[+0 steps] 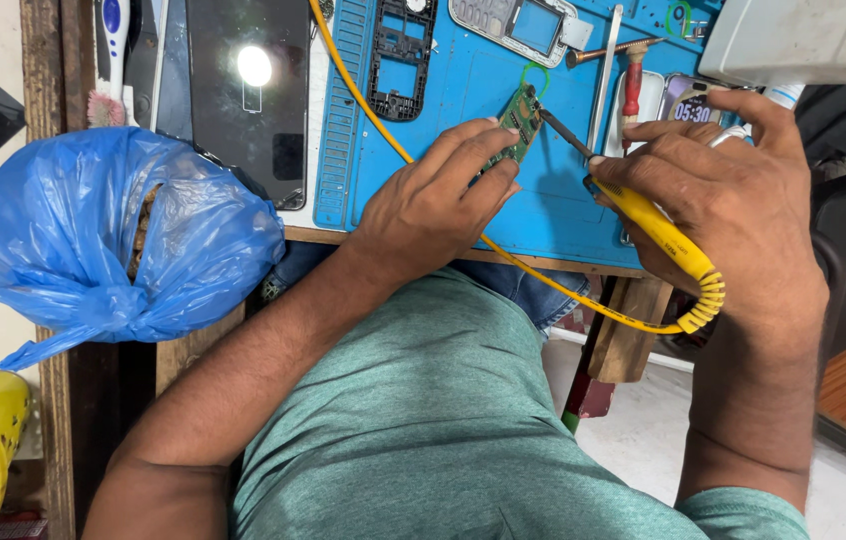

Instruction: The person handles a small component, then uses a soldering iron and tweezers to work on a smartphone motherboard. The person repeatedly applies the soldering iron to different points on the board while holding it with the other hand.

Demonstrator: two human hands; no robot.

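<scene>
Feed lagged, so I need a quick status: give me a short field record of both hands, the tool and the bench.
left hand: pinches green circuit board, tilted above the mat
right hand: grips yellow soldering iron
iron tip: at the board's edge
surface: blue work mat
nearby: black phone frame, red-handled screwdriver, blue plastic bag

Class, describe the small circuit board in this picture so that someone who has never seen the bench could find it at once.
Start at the blue work mat covering the bench. Near its middle, the left hand pinches a small green circuit board, with the tip of a yellow soldering iron in the right hand touching it. It is the only green, bare board there; the neighbouring black phone frame lies flat and unheld.
</scene>
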